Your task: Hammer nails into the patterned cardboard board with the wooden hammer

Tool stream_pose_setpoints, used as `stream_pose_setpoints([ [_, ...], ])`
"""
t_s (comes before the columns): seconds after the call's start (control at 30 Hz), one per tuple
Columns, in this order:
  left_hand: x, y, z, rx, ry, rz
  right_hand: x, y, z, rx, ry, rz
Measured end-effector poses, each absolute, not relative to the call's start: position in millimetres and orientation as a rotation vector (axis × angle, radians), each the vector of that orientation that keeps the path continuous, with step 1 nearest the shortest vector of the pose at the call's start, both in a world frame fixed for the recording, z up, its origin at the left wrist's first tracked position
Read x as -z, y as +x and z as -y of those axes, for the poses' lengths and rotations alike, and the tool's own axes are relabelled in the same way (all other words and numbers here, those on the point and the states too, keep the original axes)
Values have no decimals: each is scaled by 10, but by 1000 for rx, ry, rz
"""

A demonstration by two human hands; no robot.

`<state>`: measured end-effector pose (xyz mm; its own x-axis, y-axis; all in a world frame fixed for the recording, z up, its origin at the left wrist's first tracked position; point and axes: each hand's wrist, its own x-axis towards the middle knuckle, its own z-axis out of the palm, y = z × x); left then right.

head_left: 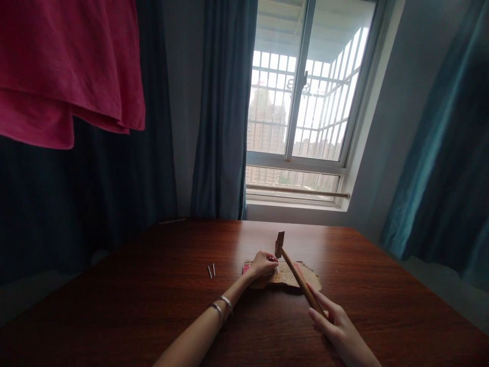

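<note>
My right hand (332,321) is wrapped around the wooden handle of a hammer (300,280). The hammer's head is raised just above and to the right of my left fingertips. My left hand (265,264) is closed in a pinch over the left part of a piece of cardboard (288,275); what sits between its fingers is too small to make out. Many small holes or dots cover the cardboard, which has pink patches and torn, uneven edges. Two short metal rods (211,270) lie side by side on the table, left of my left hand.
The brown wooden table (153,306) reaches to the wall under a barred window (298,102). Dark blue curtains (223,112) hang on both sides. A pink cloth (76,66) hangs at the upper left. A thin pale object (171,221) lies at the table's far left edge.
</note>
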<state>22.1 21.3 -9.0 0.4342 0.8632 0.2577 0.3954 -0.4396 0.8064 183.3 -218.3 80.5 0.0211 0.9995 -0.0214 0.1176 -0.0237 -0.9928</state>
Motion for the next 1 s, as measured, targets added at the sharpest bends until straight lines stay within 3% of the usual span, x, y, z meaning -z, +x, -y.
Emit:
stream_pose_setpoints([
  [1.0, 52, 177, -238, -871, 1936, -998, -668, 1853, 2125, -1176, -1312, 1252],
])
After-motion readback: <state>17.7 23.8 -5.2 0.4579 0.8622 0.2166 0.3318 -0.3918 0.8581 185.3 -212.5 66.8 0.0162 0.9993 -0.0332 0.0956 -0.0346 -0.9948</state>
